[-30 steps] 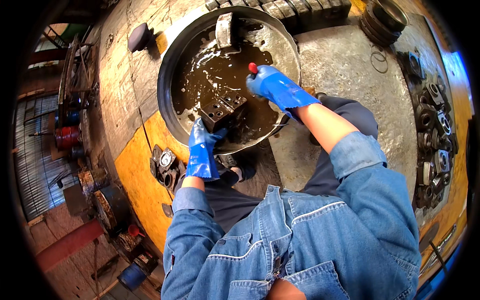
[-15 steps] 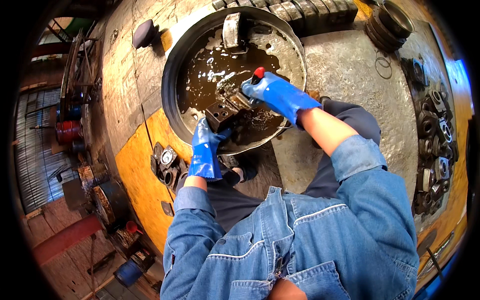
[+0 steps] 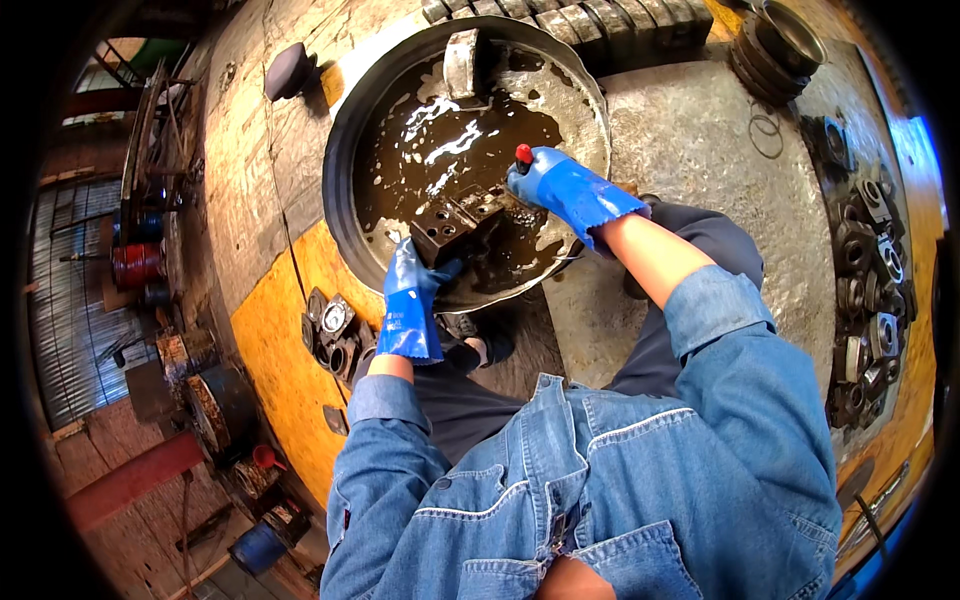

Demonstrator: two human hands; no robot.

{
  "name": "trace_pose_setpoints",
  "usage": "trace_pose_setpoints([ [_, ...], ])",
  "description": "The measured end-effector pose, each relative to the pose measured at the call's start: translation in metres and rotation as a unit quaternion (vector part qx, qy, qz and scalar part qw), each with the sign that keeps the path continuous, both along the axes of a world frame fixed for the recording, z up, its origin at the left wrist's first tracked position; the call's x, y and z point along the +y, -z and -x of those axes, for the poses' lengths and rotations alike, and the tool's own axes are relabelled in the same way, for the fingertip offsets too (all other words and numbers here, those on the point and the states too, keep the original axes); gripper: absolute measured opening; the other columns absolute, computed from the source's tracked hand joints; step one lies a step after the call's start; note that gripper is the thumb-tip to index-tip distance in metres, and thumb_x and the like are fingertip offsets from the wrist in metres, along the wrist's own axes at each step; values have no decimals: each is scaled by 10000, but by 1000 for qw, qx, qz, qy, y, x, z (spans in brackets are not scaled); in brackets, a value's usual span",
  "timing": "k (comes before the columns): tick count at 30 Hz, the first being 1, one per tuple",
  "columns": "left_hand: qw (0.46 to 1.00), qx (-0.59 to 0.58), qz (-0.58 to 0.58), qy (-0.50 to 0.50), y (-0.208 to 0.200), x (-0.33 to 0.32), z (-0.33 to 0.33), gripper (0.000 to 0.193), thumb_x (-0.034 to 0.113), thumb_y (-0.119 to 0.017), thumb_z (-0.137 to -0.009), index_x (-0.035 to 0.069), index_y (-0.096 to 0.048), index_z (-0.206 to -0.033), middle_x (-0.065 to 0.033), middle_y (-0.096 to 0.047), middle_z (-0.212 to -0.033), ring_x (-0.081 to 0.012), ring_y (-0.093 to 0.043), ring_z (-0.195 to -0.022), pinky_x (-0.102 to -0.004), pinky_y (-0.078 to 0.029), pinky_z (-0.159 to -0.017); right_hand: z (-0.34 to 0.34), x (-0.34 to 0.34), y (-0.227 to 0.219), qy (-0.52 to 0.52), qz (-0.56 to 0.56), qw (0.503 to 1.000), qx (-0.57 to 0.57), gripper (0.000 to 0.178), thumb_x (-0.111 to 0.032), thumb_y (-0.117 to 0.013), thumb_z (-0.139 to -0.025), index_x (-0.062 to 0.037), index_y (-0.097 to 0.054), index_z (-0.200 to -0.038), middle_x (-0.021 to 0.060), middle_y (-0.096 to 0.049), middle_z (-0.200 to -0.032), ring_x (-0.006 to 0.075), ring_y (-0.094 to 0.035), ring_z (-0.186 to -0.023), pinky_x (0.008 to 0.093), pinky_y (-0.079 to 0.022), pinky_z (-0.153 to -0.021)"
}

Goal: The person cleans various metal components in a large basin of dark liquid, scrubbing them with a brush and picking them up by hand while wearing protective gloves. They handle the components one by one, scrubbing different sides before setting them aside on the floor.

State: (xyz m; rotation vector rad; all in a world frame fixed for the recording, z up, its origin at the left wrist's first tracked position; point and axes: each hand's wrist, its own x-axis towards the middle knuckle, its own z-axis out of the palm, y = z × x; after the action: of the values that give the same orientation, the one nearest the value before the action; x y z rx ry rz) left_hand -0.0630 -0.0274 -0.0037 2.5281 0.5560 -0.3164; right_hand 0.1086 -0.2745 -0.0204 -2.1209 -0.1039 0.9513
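Both my hands wear blue rubber gloves and work over a round metal tub (image 3: pixel 340 160) of murky brown liquid. At the tub's near left side, my left hand (image 3: pixel 412 268) is closed on a dark, wet metal block (image 3: pixel 436 232) with round holes in its face. My right hand (image 3: pixel 545 178) grips a brush with a red-tipped handle (image 3: pixel 523 153), just right of the block. The brush's lower end is hard to make out against the dark liquid. A curved metal part (image 3: pixel 461 65) stands at the tub's far side, partly in the liquid.
A row of dark metal parts (image 3: pixel 600 30) lies beyond the tub. Stacked rings (image 3: pixel 775 55) stand at the far right, with thin rings (image 3: pixel 766 135) nearby. Many machined parts (image 3: pixel 868 285) line the right side. More metal pieces (image 3: pixel 335 315) lie left of my left hand.
My right hand has moved the brush a little to the right and nearer, away from the block's far edge. The liquid's foam has shifted. My left hand and the block stay almost still.
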Motion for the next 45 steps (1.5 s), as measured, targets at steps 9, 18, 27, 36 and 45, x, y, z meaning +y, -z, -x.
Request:
trace_pose_setpoints([
  [9, 998, -27, 12, 46, 14, 14, 1, 755, 315, -951, -714, 34, -629, -1336, -185, -738, -1241, -328, -713, -1148, -404, -561, -996, -8, 5, 36, 39, -19, 999, -16, 543, -445, -703, -937, -2, -724, -1250, 168, -776, -1084, 259, -734, -1029, 372, -544, -940],
  [18, 998, -23, 49, 14, 11, 9, 2, 635, 164, -917, -754, 10, -658, -1312, -137, -766, -1193, -263, -730, -1102, -380, -567, -986, 10, 6, -16, -27, -136, 990, -20, 328, -369, -655, -927, -60, -727, -1009, 166, -734, -911, 233, -686, -847, 373, -553, -813],
  [27, 996, -28, 85, 8, 1, 5, 5, 678, 232, -947, -726, 15, -654, -1298, -170, -760, -1198, -288, -732, -1112, -398, -578, -949, 18, 15, -30, -38, -179, 983, -14, 339, -262, -722, -882, -104, -788, -1174, 77, -789, -1003, 165, -726, -911, 301, -569, -903],
  [36, 999, -31, 35, 23, -2, 1, 1, 687, 303, -946, -721, 9, -657, -1271, -181, -759, -1174, -323, -731, -1093, -406, -576, -951, -8, 4, 28, 6, 92, 990, -105, 391, -331, -703, -930, -74, -736, -1223, 213, -753, -1152, 367, -727, -1112, 399, -578, -950],
  [45, 998, -11, 66, 7, 27, 22, 6, 688, 214, -930, -742, 5, -644, -1333, -164, -743, -1250, -301, -719, -1137, -384, -557, -1004, 18, 20, -63, 63, -280, 958, 9, 254, -241, -739, -856, -41, -689, -1004, 114, -708, -881, 178, -635, -825, 286, -539, -780],
])
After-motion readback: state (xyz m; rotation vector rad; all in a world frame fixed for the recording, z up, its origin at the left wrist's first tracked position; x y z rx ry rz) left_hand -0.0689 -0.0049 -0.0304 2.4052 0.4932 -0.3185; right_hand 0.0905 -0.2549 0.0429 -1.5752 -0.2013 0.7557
